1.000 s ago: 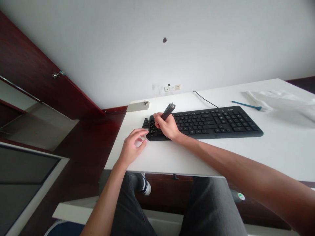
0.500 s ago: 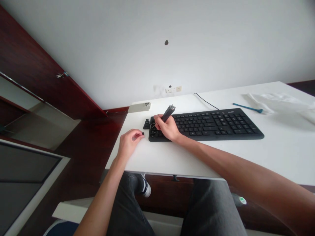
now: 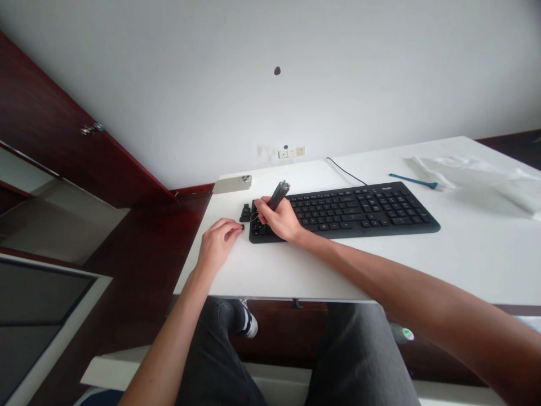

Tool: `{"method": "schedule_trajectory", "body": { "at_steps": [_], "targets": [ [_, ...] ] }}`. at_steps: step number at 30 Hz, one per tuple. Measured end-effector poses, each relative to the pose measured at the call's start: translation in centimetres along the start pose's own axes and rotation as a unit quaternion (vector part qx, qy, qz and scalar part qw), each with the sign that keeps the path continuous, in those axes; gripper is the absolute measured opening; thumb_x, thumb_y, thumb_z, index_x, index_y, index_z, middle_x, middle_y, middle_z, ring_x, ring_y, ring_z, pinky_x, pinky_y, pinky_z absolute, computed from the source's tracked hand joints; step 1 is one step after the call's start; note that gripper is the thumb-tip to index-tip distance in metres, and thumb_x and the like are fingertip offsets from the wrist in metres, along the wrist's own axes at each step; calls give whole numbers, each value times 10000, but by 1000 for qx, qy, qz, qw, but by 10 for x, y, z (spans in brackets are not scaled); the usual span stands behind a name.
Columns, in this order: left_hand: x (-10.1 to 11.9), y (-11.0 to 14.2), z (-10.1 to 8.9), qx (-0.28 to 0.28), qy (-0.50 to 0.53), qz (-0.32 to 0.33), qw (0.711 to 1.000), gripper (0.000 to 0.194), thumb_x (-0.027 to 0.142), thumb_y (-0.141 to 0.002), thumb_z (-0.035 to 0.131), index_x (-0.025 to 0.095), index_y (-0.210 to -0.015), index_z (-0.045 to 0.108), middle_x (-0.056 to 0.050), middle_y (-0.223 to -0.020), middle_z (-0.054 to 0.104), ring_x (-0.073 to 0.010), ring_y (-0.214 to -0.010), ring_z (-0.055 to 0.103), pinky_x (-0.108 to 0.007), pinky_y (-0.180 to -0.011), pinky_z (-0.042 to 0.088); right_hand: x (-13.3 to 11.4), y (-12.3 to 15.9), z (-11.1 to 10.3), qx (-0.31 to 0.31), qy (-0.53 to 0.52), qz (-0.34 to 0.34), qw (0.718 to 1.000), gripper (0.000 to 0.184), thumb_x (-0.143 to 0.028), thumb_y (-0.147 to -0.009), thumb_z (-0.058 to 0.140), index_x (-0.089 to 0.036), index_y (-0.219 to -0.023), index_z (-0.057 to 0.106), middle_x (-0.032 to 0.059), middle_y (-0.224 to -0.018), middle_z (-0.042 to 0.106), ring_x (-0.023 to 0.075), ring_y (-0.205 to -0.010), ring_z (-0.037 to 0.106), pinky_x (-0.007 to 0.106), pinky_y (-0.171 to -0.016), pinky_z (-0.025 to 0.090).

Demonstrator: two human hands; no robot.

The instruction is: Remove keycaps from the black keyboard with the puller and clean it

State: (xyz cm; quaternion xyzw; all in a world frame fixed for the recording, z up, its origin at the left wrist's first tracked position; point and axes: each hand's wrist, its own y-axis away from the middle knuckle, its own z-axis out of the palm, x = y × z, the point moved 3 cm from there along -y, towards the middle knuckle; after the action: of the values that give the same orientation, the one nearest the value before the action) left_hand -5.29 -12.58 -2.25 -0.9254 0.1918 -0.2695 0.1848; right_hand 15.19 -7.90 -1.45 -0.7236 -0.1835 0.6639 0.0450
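A black keyboard (image 3: 350,214) lies on the white table. Over its left end, my right hand (image 3: 279,219) is closed round the dark handle of a keycap puller (image 3: 279,194). Thin wire loops of the puller reach down to the keys at the left edge. My left hand (image 3: 217,242) rests on the table just left of the keyboard, thumb and fingertips pinching a small black keycap (image 3: 242,226). Several loose keycaps (image 3: 245,213) sit in a small cluster beside the keyboard's left edge. My right hand hides part of the left keys.
A phone (image 3: 232,184) lies at the table's back left corner. Behind the keyboard are its cable (image 3: 344,169) and a blue stick-like tool (image 3: 413,180). A crumpled white plastic bag (image 3: 477,175) covers the right side. Wall sockets (image 3: 291,152) are behind the table.
The whole view has shifted slightly, so everything sits a little further left. Both hands keep their grips, with the puller still over the keyboard's left end.
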Motion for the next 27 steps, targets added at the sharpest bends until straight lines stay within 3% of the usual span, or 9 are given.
{"method": "schedule_trajectory", "body": {
  "at_steps": [5, 8, 12, 16, 20, 27],
  "targets": [
    [3, -3, 2, -14, -29, 15, 999, 153, 263, -985, 605, 216, -975, 751, -47, -1043, 743, -192, -976, 691, -298, -877, 550, -3, 2, 3, -7, 1, -16, 1000, 457, -445, -975, 494, -213, -581, 485, -21, -564, 536, 119, -575, 503, 258, -629, 416],
    [6, -3, 3, -14, -41, 23, 999, 167, 277, -996, 598, 218, -987, 754, -50, -1047, 747, -198, -987, 687, -313, -893, 550, -16, 0, -7, 22, -1, -58, 998, 461, -446, -987, 504, -211, -591, 488, -20, -570, 530, 117, -563, 488, 264, -601, 404],
    [8, -4, 4, -7, -51, 30, 998, 154, 250, -993, 610, 227, -1009, 761, -42, -1072, 754, -202, -1013, 680, -337, -921, 545, -31, -14, -43, 117, 9, -143, 983, 458, -441, -1002, 510, -220, -602, 468, -16, -573, 490, 121, -561, 468, 271, -559, 381],
    [9, -4, 5, -4, -64, 43, 997, 149, 222, -982, 628, 230, -1024, 771, -38, -1087, 759, -206, -1049, 662, -356, -960, 533, -19, -34, -81, 199, 53, -148, 967, 463, -428, -994, 526, -228, -582, 455, -12, -550, 483, 123, -544, 465, 275, -541, 392],
    [8, -3, 5, 1, -68, 45, 997, 163, 202, -976, 631, 237, -1040, 776, -37, -1090, 757, -207, -1050, 658, -363, -975, 531, -5, -43, -107, 222, 106, -135, 960, 447, -393, -987, 526, -222, -578, 474, -10, -547, 502, 121, -542, 485, 276, -554, 414],
    [6, -3, 6, -13, -47, 24, 999, 171, 207, -980, 622, 242, -1081, 755, -38, -1140, 733, -205, -1060, 666, -348, -923, 564, -7, -40, -140, 277, 134, -133, 942, 461, -416, -993, 508, -225, -575, 469, -20, -517, 471, 113, -503, 459, 263, -515, 389]
  ]
}}
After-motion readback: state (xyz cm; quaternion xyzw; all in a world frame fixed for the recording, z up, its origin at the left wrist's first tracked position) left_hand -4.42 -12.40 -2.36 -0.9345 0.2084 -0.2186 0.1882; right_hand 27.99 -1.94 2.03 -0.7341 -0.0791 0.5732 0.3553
